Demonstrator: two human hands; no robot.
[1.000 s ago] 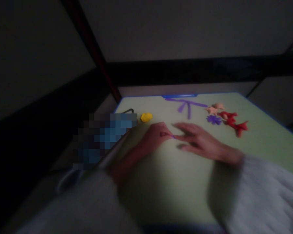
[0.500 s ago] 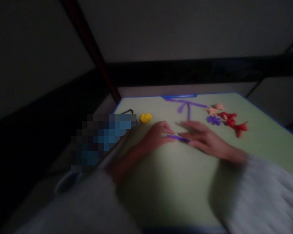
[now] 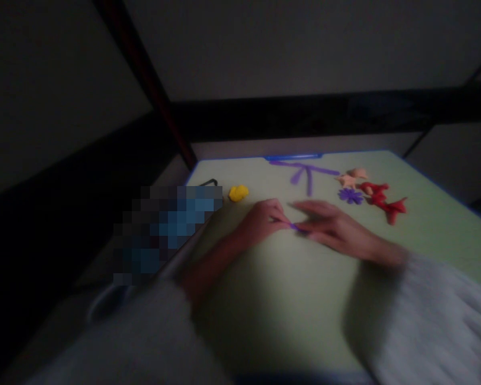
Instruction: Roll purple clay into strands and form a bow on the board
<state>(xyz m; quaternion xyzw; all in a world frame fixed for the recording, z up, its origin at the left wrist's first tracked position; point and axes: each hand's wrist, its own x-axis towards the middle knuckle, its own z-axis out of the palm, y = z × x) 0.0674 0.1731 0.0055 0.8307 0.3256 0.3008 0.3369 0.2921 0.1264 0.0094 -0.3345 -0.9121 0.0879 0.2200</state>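
Observation:
My left hand (image 3: 262, 220) rests on a pale green board (image 3: 296, 299), its fingers curled and pinched on one end of a thin purple clay strip (image 3: 295, 227). My right hand (image 3: 328, 227) lies flat over the strip's other end with its fingers stretched out and pressing on it. The picture is dark and blurred. Both forearms are in pale knitted sleeves.
A yellow clay lump (image 3: 239, 193) lies at the board's left. Purple clay strips in a branching shape (image 3: 304, 175) lie at the far edge. To the right are a purple clay flower (image 3: 350, 195), pink pieces (image 3: 353, 176) and red pieces (image 3: 385, 200). A blurred-out patch (image 3: 168, 230) sits left of the board.
The purple strip showed longer between my hands half a second ago; now my hands are closer and only a short piece shows. My right hand slid a little over it.

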